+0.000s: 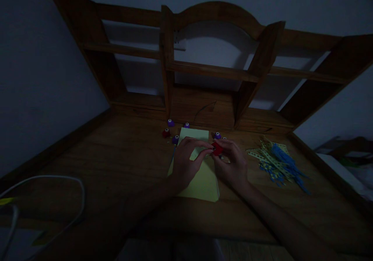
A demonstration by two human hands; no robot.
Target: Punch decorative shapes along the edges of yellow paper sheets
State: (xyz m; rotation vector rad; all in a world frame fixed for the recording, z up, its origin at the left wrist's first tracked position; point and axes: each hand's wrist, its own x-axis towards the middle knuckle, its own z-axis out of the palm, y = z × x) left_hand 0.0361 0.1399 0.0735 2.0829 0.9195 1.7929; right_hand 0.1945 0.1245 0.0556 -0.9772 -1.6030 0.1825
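Over a stack of pale yellow-green paper, both hands meet at a small red piece. My right hand grips this piece between thumb and fingers. Thumb and fingertips of my left hand are pinched together at its left side, by a tiny dark spot; what they hold there is too small and dark to name. Behind the hands sit small purple pieces with white eye-like tops, one purple piece just beyond the right fingers and another purple piece left of the paper. A similar red piece lies near them.
A pile of blue and yellow-green strips lies on the wooden desk at the right. A wooden shelf unit rises along the back. At the left, a white cable loops over the desk.
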